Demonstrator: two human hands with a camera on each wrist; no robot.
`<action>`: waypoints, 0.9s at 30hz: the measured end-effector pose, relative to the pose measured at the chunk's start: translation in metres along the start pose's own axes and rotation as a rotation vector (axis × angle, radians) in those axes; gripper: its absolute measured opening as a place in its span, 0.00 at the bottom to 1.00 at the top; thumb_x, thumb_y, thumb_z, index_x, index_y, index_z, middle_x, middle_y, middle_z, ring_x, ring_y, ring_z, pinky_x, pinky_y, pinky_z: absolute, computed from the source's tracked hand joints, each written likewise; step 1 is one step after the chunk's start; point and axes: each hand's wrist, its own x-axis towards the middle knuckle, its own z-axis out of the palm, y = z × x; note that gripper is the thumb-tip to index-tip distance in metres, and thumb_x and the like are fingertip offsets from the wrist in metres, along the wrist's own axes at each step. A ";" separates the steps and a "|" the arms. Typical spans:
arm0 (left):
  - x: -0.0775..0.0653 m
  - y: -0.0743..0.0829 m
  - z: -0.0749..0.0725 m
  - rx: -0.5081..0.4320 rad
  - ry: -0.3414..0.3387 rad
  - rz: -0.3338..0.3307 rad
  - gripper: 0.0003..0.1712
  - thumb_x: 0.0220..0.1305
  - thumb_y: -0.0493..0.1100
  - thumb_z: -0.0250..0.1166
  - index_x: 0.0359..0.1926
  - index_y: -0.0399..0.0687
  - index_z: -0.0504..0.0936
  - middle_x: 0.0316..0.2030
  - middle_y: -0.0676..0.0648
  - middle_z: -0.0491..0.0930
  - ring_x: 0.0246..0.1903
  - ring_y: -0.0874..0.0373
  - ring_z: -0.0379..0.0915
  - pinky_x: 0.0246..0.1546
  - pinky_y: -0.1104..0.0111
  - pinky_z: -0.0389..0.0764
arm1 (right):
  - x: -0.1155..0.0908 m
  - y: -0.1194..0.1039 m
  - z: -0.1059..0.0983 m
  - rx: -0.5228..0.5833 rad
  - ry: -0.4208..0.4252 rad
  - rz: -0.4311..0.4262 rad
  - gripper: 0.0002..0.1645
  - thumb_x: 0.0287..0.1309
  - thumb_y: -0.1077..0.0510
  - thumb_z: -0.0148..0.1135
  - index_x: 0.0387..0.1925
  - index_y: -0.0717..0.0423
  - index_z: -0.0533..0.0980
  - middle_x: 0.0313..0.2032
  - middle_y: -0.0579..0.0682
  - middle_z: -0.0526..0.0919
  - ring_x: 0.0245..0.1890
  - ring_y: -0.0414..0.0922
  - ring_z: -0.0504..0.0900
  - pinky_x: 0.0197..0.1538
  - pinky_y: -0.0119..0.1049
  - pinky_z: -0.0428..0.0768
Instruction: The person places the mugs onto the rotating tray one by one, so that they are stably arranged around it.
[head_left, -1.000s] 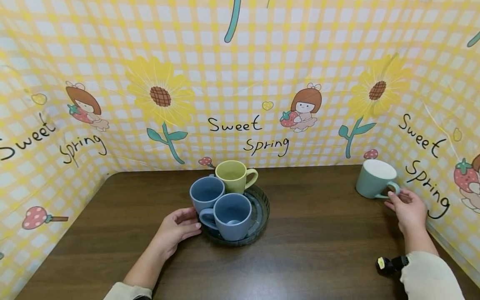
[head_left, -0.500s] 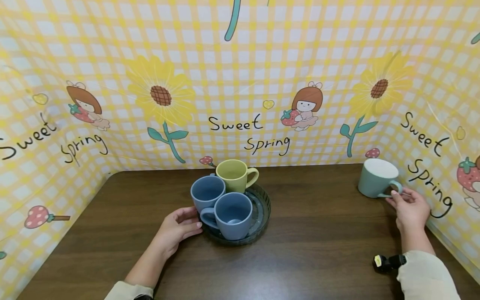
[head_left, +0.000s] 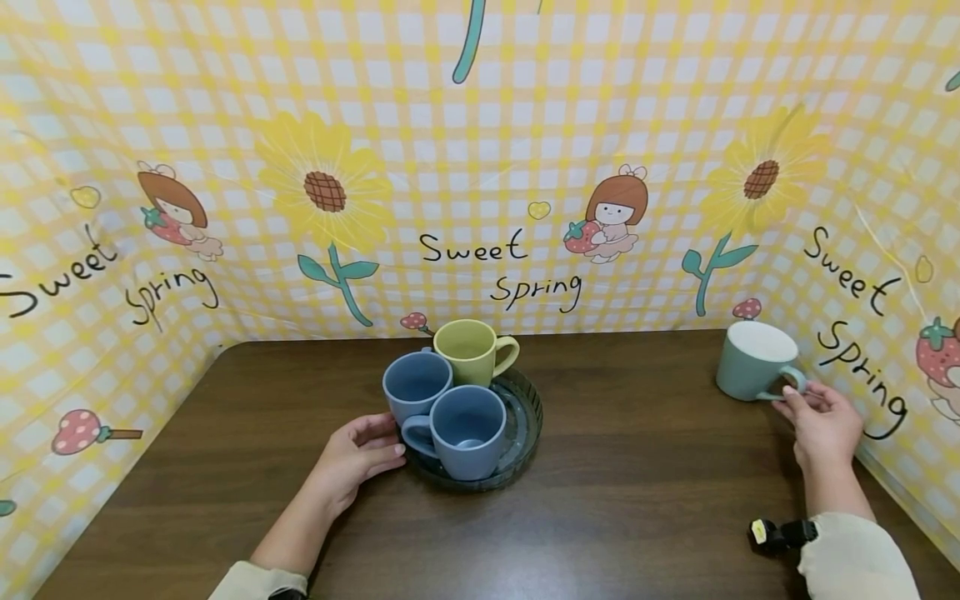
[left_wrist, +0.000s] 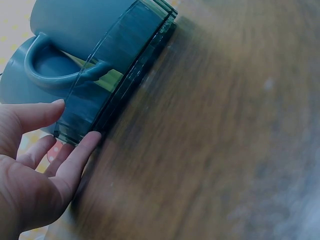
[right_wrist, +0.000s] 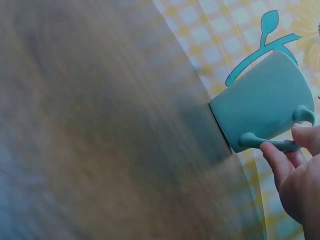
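At the back right of the table, a teal mug (head_left: pixel 750 371) with a white inside stands upright. My right hand (head_left: pixel 825 425) pinches its handle (right_wrist: pixel 272 144) between thumb and fingers. On the left, a dark glass tray (head_left: pixel 528 417) bears two blue mugs and a yellow-green mug (head_left: pixel 463 358). One blue mug (head_left: pixel 468 442) is at the front, its handle pointing left; the other blue mug (head_left: pixel 411 392) is behind it to the left. My left hand (head_left: pixel 356 462) touches the tray's left side with extended fingers, the thumb close to the rim.
The brown wooden table (head_left: pixel 622 517) is enclosed at the back and sides by a yellow checked cloth (head_left: pixel 480 167) with printed flowers and words. A small black device (head_left: pixel 780 536) sits at the right sleeve.
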 end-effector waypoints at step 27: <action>-0.001 -0.001 0.001 -0.025 -0.001 0.019 0.36 0.57 0.23 0.64 0.66 0.24 0.60 0.60 0.29 0.66 0.45 0.56 0.78 0.47 0.59 0.83 | -0.019 -0.001 0.014 0.186 -0.133 -0.026 0.12 0.50 0.80 0.64 0.29 0.62 0.80 0.22 0.50 0.76 0.23 0.40 0.81 0.28 0.34 0.85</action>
